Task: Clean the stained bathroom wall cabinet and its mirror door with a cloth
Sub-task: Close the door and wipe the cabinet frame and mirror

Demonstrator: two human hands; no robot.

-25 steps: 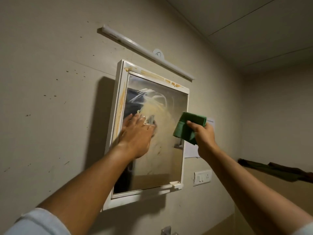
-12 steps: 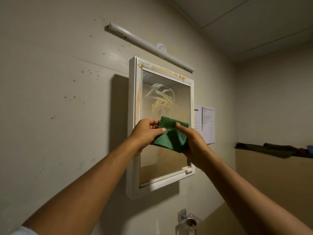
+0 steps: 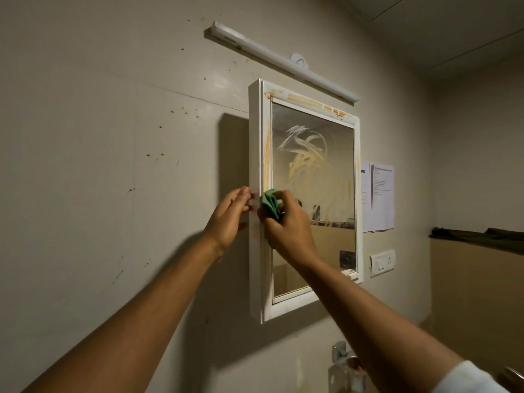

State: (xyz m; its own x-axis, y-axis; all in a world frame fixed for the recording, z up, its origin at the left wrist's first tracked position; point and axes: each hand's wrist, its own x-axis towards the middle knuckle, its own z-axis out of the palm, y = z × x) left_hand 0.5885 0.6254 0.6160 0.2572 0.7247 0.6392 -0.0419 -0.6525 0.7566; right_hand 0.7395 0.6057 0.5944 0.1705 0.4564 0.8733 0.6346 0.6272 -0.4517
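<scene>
A white wall cabinet (image 3: 255,262) hangs on the beige wall, its mirror door (image 3: 320,177) smeared with orange and white streaks; orange stains also run along the top and left frame. My right hand (image 3: 286,222) holds a bunched green cloth (image 3: 270,203) against the door's left frame at mid height. My left hand (image 3: 229,217) rests with its fingertips on the cabinet's left side, just beside the cloth, holding nothing.
A white tube light (image 3: 283,61) is fixed above the cabinet. Papers (image 3: 378,194) hang to the right, a switch plate (image 3: 382,262) below them. A dark ledge (image 3: 479,236) runs at the right. A soap dispenser (image 3: 346,370) is mounted below. Brown specks dot the wall at left.
My right hand has bunched the cloth and carried it left to the door's frame. My left hand let go of the cloth and moved onto the cabinet's left side.
</scene>
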